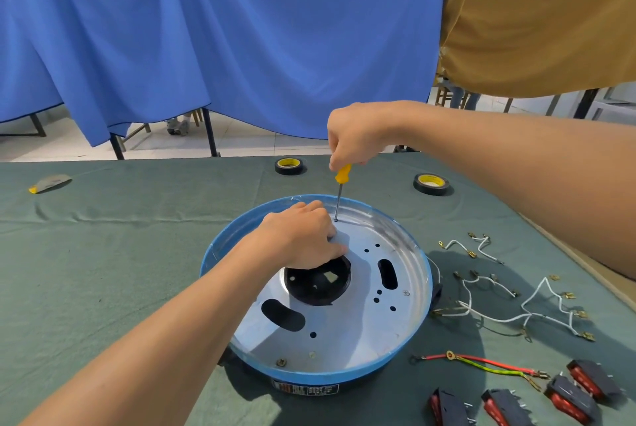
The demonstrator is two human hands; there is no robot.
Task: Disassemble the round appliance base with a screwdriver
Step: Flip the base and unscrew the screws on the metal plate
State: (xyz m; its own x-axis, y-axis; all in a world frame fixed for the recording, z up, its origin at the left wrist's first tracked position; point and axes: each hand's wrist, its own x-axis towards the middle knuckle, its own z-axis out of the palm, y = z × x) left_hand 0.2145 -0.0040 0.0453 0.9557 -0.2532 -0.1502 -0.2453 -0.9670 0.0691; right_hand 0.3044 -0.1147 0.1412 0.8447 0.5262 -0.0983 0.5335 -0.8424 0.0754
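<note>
With the round appliance base at lower centre of the frame, the right hand grips the screwdriver near-vertical, tip on a screw at the far rim, just beside the left hand, which grips the edge of the base's central opening

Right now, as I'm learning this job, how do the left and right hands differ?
The right hand grips the yellow screwdriver upright; the left hand rests on the metal plate. The right hand is raised above the far rim; the left hand sits low beside the black hub. Both are over the round appliance base.
</note>
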